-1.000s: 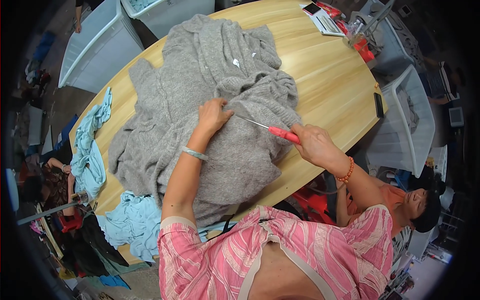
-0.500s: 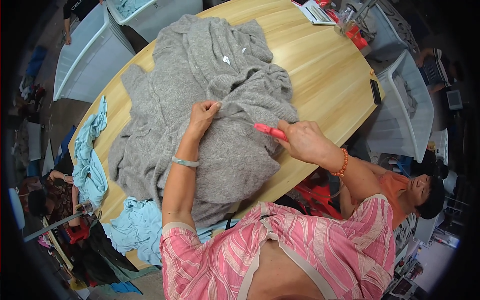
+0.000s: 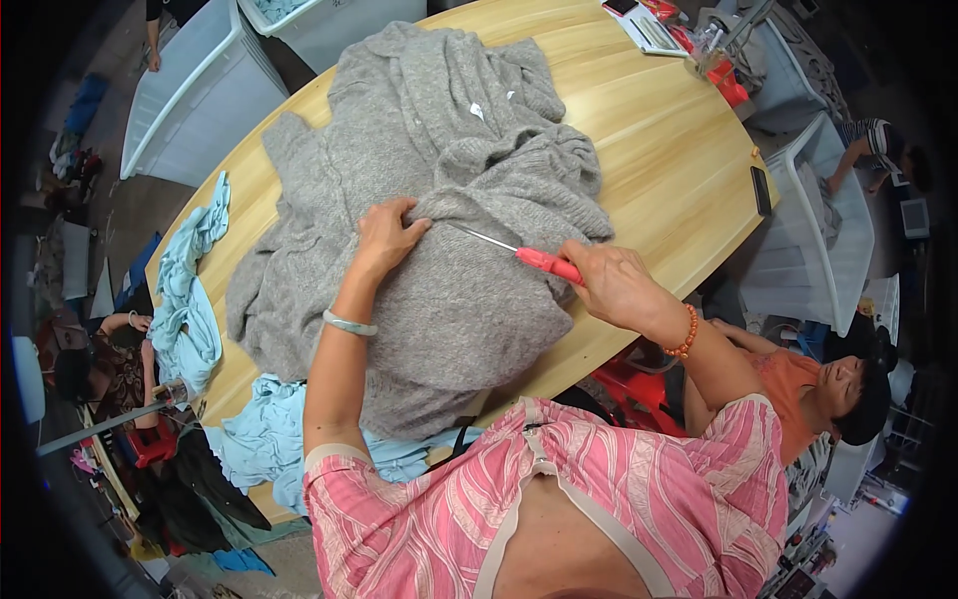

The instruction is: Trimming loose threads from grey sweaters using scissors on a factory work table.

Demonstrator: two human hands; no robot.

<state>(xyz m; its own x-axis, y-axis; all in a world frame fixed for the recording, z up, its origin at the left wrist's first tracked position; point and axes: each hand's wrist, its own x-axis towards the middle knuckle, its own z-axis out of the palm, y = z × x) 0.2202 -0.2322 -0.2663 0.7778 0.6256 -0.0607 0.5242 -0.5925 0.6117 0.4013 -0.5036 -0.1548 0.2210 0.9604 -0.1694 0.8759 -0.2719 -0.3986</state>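
A pile of grey knitted sweaters (image 3: pixel 439 329) lies across the table in front of me. My left hand (image 3: pixel 389 237) rests on it near the middle, fingers curled with a fold of the knit in their grip. In my right hand (image 3: pixel 619 285) is a red-handled tool (image 3: pixel 549 266), its thin metal shaft pointing left toward my left hand. The shaft's tip meets the grey knit just right of my left thumb; its exact shape is too small to tell. Small white labels (image 3: pixel 476 111) show on the upper part of the pile.
Light blue garments (image 3: pixel 261 439) lie along the left side of the wooden table (image 3: pixel 669 130). A dark phone (image 3: pixel 760 191) is at its right edge. Large pale bins (image 3: pixel 205 95) stand beyond the table. A person in orange (image 3: pixel 773 384) sits close on my right; others work farther off.
My left hand has shifted slightly left and its thumb now spreads from the index finger. The tool's metal shaft shows more clearly. The whole view has shifted a little.
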